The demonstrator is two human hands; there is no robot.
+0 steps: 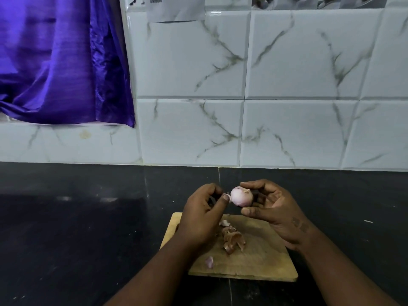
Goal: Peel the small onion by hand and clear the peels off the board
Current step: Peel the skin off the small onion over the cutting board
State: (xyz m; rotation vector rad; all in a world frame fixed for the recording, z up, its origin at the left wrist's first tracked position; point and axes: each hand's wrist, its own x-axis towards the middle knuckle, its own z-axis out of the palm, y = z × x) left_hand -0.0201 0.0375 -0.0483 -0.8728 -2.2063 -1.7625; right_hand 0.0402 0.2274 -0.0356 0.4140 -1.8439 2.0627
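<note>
The small, pale pink, nearly bare onion (241, 196) is held above the far edge of the rectangular wooden cutting board (260, 259), clasped by the right hand (272, 212) between a curled forefinger on top and the thumb beneath. At its nine o'clock side a thin strip of skin (228, 195) is pinched tight by the left hand (204, 214). The strip is best drawn away along the bulb, not snapped. Brown papery peels (233, 238) lie mid-board, a purple scrap (209, 261) at seven o'clock, to be cleared afterwards
</note>
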